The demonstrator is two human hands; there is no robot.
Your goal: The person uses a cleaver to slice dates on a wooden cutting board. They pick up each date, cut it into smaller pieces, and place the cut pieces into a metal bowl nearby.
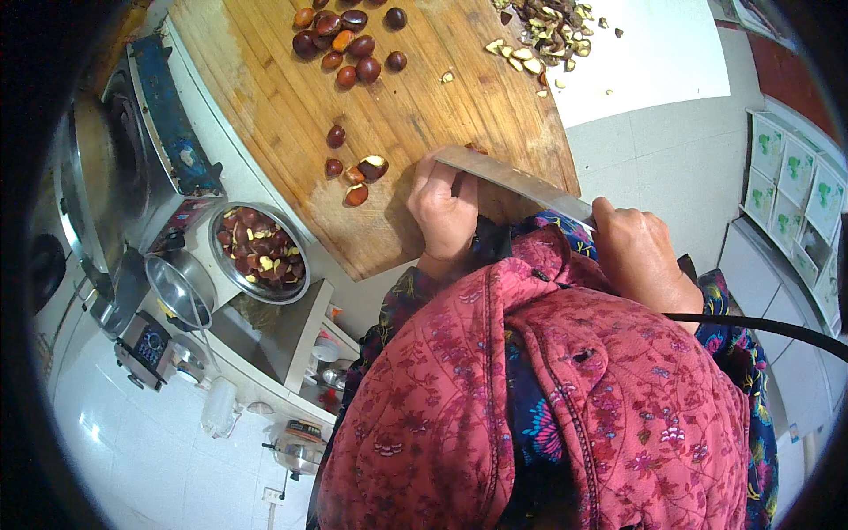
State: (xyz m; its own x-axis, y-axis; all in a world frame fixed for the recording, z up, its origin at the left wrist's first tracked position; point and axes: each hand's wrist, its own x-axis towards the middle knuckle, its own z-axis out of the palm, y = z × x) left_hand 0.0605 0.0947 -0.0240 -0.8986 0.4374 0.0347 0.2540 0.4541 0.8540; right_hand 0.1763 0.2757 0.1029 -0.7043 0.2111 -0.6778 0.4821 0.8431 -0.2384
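Observation:
My right hand (633, 248) grips the handle of a cleaver (520, 182), whose broad metal blade reaches left over the wooden cutting board (285, 119). The fingers of my left hand (445, 205) are bent at the blade's far end; what they hold, if anything, is hidden. A bit of a brown chestnut (476, 148) shows just beyond the blade. Left of my left hand lie several chestnuts, one (373, 167) with pale flesh bared. A larger group of whole chestnuts (361, 46) lies farther up the board, near a small pale scrap (447, 77).
Shell and flesh trimmings (553, 33) are heaped at the board's upper right, partly on a white sheet (662, 66). A metal bowl (303, 281) of chestnuts stands left, beside an empty metal pot (179, 291) and a stove (175, 119). A black cable (762, 324) runs at right.

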